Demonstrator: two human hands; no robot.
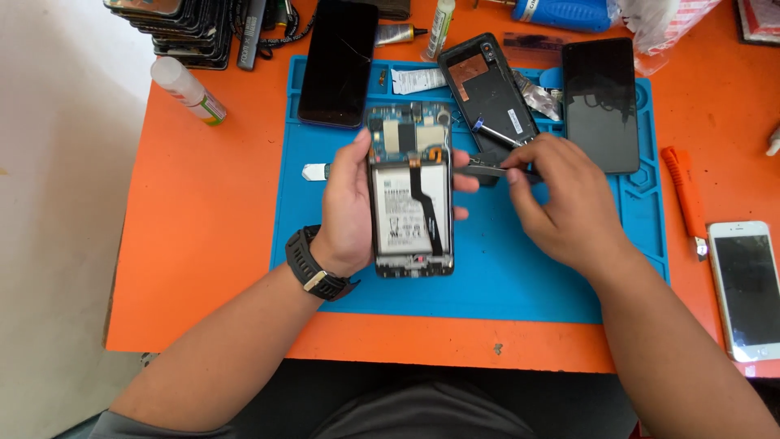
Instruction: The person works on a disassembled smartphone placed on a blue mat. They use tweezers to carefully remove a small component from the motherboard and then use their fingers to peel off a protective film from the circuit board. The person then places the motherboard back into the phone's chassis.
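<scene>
My left hand [348, 207] grips an opened phone [410, 195] from its left side, above the blue mat [487, 276]. The phone's back is off, showing a white battery, a black flex cable and the circuit board at the top. My right hand [561, 199] pinches a thin dark tool [486, 167], its tip pointing at the phone's right edge. A black watch sits on my left wrist. Just behind my right hand lies the removed black back cover [487, 89] with a copper patch.
Two dark-screened phones [338, 61] [600, 102] lie on the mat's far edge. A white phone [749, 289] and an orange tool [685, 195] rest on the orange table at right. A small bottle [188, 89] and a stack of phones [183, 28] stand at far left.
</scene>
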